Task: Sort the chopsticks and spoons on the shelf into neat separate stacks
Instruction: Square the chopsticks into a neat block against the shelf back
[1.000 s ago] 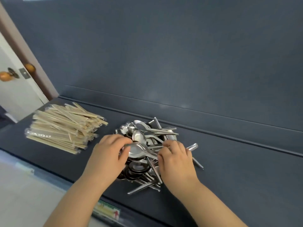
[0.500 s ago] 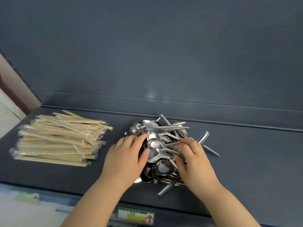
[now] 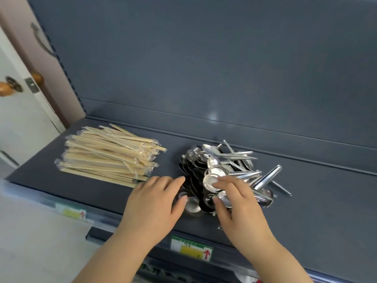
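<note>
A stack of pale wooden chopsticks in clear wrappers (image 3: 108,157) lies on the left of the dark grey shelf (image 3: 318,201). To its right sits a loose heap of shiny metal spoons (image 3: 222,170), handles pointing mostly right. My left hand (image 3: 158,203) rests palm down at the heap's near left edge, fingers spread, thumb touching a spoon bowl. My right hand (image 3: 236,201) lies on the heap's near side, fingertips pressing spoon bowls. Neither hand lifts a spoon clear.
The shelf's grey back panel (image 3: 204,68) rises behind both piles. A price-label strip with a yellow tag (image 3: 191,250) runs along the front edge. A white door with brown knobs (image 3: 6,88) stands at the far left.
The view has shifted, so both piles sit further right in frame. My hands have slid to the near edge of the spoon heap, the left one a little away from it.
</note>
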### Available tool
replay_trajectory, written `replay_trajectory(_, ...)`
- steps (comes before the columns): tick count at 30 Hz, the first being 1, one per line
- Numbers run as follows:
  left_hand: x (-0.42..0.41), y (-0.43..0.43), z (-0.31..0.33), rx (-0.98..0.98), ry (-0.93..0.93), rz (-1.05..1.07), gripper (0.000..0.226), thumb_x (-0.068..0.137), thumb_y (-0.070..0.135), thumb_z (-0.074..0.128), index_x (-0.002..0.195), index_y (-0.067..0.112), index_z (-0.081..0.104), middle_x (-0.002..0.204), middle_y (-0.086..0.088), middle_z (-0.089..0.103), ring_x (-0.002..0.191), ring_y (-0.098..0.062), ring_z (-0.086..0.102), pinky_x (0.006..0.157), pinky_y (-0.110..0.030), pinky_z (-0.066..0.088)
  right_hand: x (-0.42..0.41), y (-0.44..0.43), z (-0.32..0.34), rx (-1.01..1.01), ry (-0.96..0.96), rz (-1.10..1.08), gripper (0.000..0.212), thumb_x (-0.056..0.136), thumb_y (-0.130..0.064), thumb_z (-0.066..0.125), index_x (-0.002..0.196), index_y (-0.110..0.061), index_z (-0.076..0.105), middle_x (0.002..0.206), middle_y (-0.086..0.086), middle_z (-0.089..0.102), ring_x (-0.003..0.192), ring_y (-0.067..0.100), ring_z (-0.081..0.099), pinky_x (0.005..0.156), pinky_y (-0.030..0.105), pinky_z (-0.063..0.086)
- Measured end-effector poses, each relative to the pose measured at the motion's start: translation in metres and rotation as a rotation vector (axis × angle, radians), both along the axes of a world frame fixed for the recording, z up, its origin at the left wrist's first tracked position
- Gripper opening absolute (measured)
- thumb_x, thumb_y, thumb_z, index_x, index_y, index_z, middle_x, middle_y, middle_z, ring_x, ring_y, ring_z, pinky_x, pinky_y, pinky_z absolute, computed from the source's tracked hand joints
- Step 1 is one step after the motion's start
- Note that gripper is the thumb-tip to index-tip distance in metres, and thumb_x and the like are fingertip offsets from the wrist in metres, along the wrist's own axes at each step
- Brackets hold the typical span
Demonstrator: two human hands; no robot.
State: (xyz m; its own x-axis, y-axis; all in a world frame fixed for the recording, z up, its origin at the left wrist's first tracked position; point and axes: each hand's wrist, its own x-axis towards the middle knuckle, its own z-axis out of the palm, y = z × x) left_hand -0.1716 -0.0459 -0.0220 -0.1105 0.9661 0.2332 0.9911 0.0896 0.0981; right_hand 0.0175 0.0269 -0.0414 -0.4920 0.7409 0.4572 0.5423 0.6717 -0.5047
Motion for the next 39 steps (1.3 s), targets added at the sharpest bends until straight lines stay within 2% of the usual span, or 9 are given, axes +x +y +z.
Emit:
replay_trajectory(8, -0.152, 0.005, -0.012, 0.027, -0.025, -0.053, 0.045, 0.083, 0.048, 0.040, 0.116, 0.028, 0.062, 0.106, 0.012, 0.063, 0.095, -0.014, 0.059, 0.071, -0.033, 0.052, -0.126, -0.007, 0.011, 0.015, -0.038, -0.008, 0.030, 0.083, -0.027, 0.056, 0.113, -0.024, 0.058, 0.122, -0.011, 0.050, 0.114, 0.002, 0.044, 0.094, 0.012, 0.036)
replay_trajectory(14, -0.267, 0.032, -0.008, -0.011, 0.048, -0.177, 0.053, 0.082, 0.056, 0.038, 0.118, 0.027, 0.064, 0.116, 0.009, 0.061, 0.103, -0.014, 0.059, 0.079, -0.036, 0.053, -0.227, 0.002, -0.006, -0.013, -0.053, -0.103, 0.041, 0.080, -0.031, 0.058, 0.120, -0.027, 0.052, 0.128, -0.009, 0.049, 0.117, 0.011, 0.049, 0.098, 0.027, 0.043)
replay_trajectory(17, -0.291, 0.050, -0.001, -0.074, 0.061, -0.248, 0.062, 0.081, 0.065, 0.038, 0.125, 0.027, 0.060, 0.125, 0.009, 0.058, 0.110, -0.018, 0.059, 0.090, -0.038, 0.048, -0.247, -0.002, -0.011, -0.016, -0.075, -0.163, 0.045, 0.078, -0.033, 0.061, 0.122, -0.026, 0.053, 0.131, -0.008, 0.049, 0.119, 0.008, 0.044, 0.097, 0.026, 0.041)
replay_trajectory(20, -0.297, 0.075, 0.004, -0.252, 0.049, -0.366, 0.080, 0.082, 0.070, 0.038, 0.149, 0.031, 0.020, 0.152, 0.015, 0.020, 0.141, -0.013, 0.023, 0.115, -0.033, 0.014, -0.252, -0.006, -0.017, -0.073, -0.051, -0.234, 0.046, 0.079, -0.032, 0.066, 0.123, -0.027, 0.054, 0.131, -0.017, 0.042, 0.121, 0.000, 0.037, 0.097, 0.021, 0.034)
replay_trajectory(22, -0.296, 0.093, 0.004, -0.402, 0.080, -0.402, 0.088, 0.082, 0.067, 0.046, 0.150, 0.031, 0.003, 0.156, 0.014, 0.008, 0.143, -0.011, 0.010, 0.118, -0.032, 0.005, -0.254, -0.004, -0.021, -0.105, -0.031, -0.280, 0.048, 0.079, -0.030, 0.069, 0.124, -0.027, 0.054, 0.131, -0.020, 0.038, 0.122, 0.001, 0.037, 0.098, 0.022, 0.033)
replay_trajectory(28, -0.292, 0.118, 0.002, -0.430, 0.189, -0.445, 0.060, 0.084, 0.046, 0.058, 0.138, 0.029, 0.039, 0.135, 0.006, 0.040, 0.126, -0.017, 0.038, 0.100, -0.034, 0.039, -0.268, 0.009, -0.020, -0.051, -0.071, -0.289, 0.048, 0.077, -0.036, 0.061, 0.124, -0.025, 0.053, 0.132, -0.009, 0.047, 0.126, 0.005, 0.036, 0.099, 0.029, 0.036)
replay_trajectory(32, -0.285, 0.123, 0.000, -0.415, 0.220, -0.425, 0.038, 0.082, 0.030, 0.057, 0.118, 0.021, 0.048, 0.121, 0.001, 0.045, 0.118, -0.019, 0.044, 0.092, -0.033, 0.040, -0.271, 0.017, -0.018, -0.049, -0.021, -0.293, 0.048, 0.081, -0.038, 0.058, 0.127, -0.026, 0.050, 0.133, -0.010, 0.046, 0.131, 0.003, 0.032, 0.102, 0.028, 0.035)
replay_trajectory(36, -0.291, 0.126, -0.002, -0.372, 0.177, -0.385, 0.030, 0.082, 0.028, 0.054, 0.109, 0.021, 0.046, 0.116, 0.001, 0.050, 0.109, -0.022, 0.049, 0.084, -0.034, 0.044, -0.267, 0.026, -0.010, -0.079, 0.144, -0.319, 0.047, 0.085, -0.043, 0.051, 0.129, -0.027, 0.048, 0.130, -0.017, 0.044, 0.129, -0.003, 0.034, 0.105, 0.010, 0.025)
replay_trajectory(39, -0.298, 0.124, -0.001, -0.273, 0.124, -0.355, 0.029, 0.085, 0.027, 0.053, 0.110, 0.022, 0.039, 0.112, 0.003, 0.054, 0.102, -0.022, 0.053, 0.071, -0.031, 0.036, -0.266, 0.031, -0.006, -0.121, 0.227, -0.339, 0.045, 0.085, -0.050, 0.045, 0.127, -0.033, 0.043, 0.126, -0.027, 0.040, 0.122, -0.011, 0.035, 0.100, 0.006, 0.027)
